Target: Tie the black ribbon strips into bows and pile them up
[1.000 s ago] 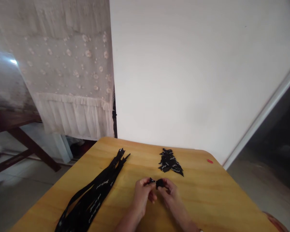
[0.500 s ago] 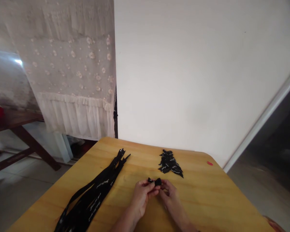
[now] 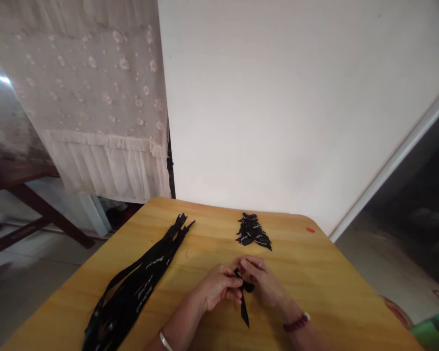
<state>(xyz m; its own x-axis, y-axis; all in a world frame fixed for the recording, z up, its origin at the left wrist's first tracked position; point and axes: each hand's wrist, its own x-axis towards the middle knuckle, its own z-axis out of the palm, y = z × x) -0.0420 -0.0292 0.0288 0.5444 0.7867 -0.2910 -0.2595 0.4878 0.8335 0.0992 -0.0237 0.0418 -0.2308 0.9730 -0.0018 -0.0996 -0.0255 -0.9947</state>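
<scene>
Between my two hands, over the near middle of the table, is a black ribbon bow (image 3: pixel 248 286) with one pointed tail hanging down toward me. My left hand (image 3: pixel 223 285) pinches the bow near its knot from the left. From the right, my right hand (image 3: pixel 255 269) has its fingers closed at the upper part of the bow; its fingertips partly hide the loop there. Beyond my hands lies a pile of black ribbon bows (image 3: pixel 254 231) with white lettering. Left of my hands stretches a bundle of long black ribbons (image 3: pixel 142 282), also printed in white.
The wooden table (image 3: pixel 314 292) has rounded far corners. A small red object (image 3: pixel 310 230) sits near its far right corner. Behind stand a white wall (image 3: pixel 278 107) and a lace curtain (image 3: pixel 106 97). A dark wooden bench (image 3: pixel 40 209) is at the left.
The bow has turned, and its tail now hangs down in view. My right hand has shifted to the upper side of the bow. The whole view has tilted slightly.
</scene>
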